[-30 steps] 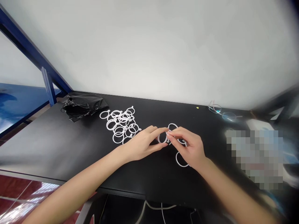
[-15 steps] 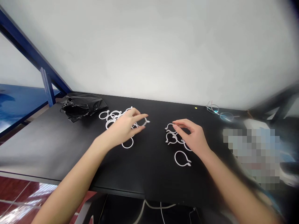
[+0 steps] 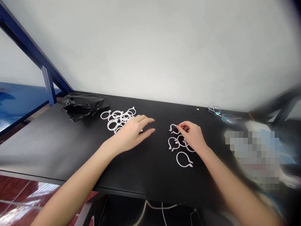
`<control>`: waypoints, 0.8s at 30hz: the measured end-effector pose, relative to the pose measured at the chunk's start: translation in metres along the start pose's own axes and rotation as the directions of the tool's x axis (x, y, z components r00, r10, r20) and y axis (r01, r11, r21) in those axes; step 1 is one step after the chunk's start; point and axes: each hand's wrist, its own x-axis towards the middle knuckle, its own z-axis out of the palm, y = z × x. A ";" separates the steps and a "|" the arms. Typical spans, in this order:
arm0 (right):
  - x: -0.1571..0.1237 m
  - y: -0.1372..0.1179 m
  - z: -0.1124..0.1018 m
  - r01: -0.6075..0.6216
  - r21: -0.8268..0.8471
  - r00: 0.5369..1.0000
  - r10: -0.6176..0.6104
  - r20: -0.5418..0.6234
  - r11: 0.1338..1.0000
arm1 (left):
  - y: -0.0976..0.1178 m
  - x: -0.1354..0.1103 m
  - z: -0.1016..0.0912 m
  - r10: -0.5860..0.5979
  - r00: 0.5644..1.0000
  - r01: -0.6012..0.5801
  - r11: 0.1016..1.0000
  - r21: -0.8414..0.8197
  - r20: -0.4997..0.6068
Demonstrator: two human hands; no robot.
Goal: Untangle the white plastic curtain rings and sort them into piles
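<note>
White plastic snap rings with small clasp ends lie in two groups on the black table. My left hand hovers at the right side of the larger ring pile, thumb and fingers apart with nothing between them. It hides part of that pile; one small white tip shows beside its thumb. My right hand pinches the edge of a ring at the back of the smaller group. Several rings lie under and in front of these fingers, such as an unclasped ring. Nearest the front lies a separate ring, its ends apart.
A crumpled black plastic bag rests at the back left. Eyeglasses lie at the back right, near a blurred, pixelated package. A white wall stands behind, with a blue metal frame at left. Cables hang below the table edge.
My left hand no longer has the ring that was between its thumb and fingers, and it has shifted slightly right and down. My right hand stays almost in place, fingers closer together on its ring.
</note>
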 end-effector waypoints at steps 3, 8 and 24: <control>-0.005 -0.013 -0.002 -0.084 0.313 0.996 0.079 0.030 0.946 | 0.016 -0.001 0.022 0.094 0.995 -0.095 0.994 -0.059 -0.014; -0.023 -0.059 0.004 -0.274 0.689 0.957 0.119 0.264 0.671 | 0.033 -0.003 0.052 0.193 0.970 -0.220 0.955 -0.201 -0.144; -0.046 -0.073 0.000 -0.043 0.796 0.981 -0.124 0.148 0.604 | 0.034 -0.003 0.034 0.065 0.981 0.010 0.923 -0.384 0.182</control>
